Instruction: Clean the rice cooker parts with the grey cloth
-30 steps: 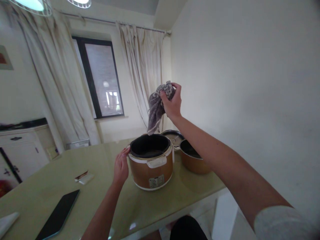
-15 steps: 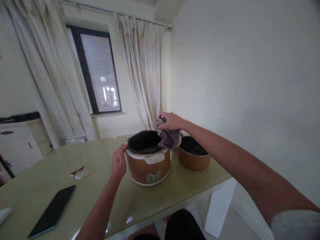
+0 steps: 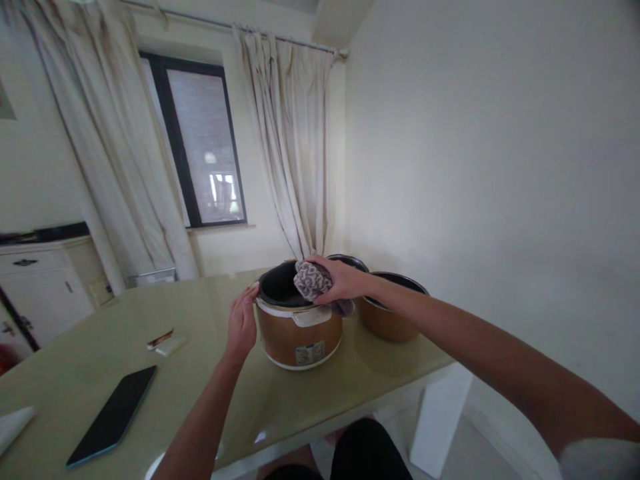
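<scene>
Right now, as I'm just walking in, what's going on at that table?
A person's left hand touches the left side of a brown-and-white cooker, while the right hand holds a bunched, patterned cloth at its right side. A brown pot stands to the cooker's right on the table.

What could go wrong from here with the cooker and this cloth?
The left hand seems only to brace the cooker at its rim, so it might slide on the glossy table.
The cloth has an end hanging outside the rim below the right hand; it could snag the front handle.
The right arm crosses the brown pot in view and might nudge it.
</scene>
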### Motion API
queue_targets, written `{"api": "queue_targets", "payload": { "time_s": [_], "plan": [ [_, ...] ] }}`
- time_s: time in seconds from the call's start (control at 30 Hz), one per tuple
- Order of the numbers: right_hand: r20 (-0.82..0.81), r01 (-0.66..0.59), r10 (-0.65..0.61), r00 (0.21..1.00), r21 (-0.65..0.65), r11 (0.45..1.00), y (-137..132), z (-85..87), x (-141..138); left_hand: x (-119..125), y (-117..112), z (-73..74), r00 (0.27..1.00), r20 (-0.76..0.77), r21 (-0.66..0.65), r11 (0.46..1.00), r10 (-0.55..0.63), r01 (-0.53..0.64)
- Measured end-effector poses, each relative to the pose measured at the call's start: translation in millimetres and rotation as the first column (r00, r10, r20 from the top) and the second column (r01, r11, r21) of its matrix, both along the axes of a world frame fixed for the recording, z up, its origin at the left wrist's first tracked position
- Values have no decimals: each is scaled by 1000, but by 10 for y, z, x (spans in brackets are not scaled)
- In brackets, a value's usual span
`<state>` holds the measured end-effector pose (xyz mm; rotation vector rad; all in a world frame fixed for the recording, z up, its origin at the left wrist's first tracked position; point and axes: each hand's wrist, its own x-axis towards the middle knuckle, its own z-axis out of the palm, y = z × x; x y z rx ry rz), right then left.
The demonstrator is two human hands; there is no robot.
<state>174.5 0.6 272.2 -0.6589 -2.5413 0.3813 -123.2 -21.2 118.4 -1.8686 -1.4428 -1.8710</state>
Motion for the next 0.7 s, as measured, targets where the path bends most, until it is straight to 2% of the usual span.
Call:
{"api": "queue_targets", "payload": {
  "time_s": [0.07,0.13,0.23,0.3,0.4,0.5,0.6,0.7],
  "plan": [
    [-104,-7,16,994,85,996,-156,-127,-242,-1,19,-21,1000,-18,17,1000,17,-16],
    [-59,-44,58,997,216,975,-282,-231,-518,-27,35,-48,999,-29,35,999,36,-35],
    [9,-106,108,994,303,947,-343,-297,-736,-100,34,-70,998,-51,41,999,31,-29],
    [8,-126,130,991,324,938,-297,-306,-642,-135,15,-59,997,-82,22,1000,-1,2],
    [43,-140,134,990,376,916,-159,-328,-234,-123,-17,-20,993,-113,-12,999,-41,39],
    [71,-42,12,997,441,896,-62,-376,95,-47,-22,2,996,-90,0,1000,-15,15],
    [73,31,-81,994,523,852,-120,-432,-2,15,-2,-12,998,-58,22,1000,24,-23],
    [125,-59,-20,992,596,801,-277,-450,-414,-7,10,-38,996,-82,16,1000,24,-23]
  ]
}}
